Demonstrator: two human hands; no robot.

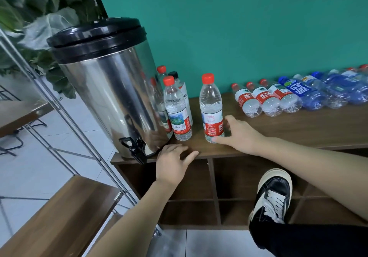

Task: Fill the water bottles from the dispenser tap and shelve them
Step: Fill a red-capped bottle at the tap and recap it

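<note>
**Control:** Report what is obscured first.

**Operator:** I note the dispenser (111,89), steel with a black lid, at the left end of the wooden shelf top (298,129); its black tap (135,147) overhangs the front edge. Behind it, bottles are partly hidden; I count three clustered upright (177,109), with a possible fourth I cannot separate from its reflection. The row of lying bottles (278,99) runs out of frame at right, so my count there is incomplete: three red-capped, then at least four blue.

**Control:** Contents?

**Operator:** The lone upright bottle (212,109), red cap on, looks clear throughout; I cannot tell its fill level. The cubbies (235,179) below appear bare where visible; a shoe (272,195) covers part.

**Control:** Hands?

**Operator:** Left hand (173,165) rests loose on the shelf edge beside the tap, holding nothing. Right hand (239,135) is spread, thumb and fingers touching the lone bottle's base without closing round it.
</note>
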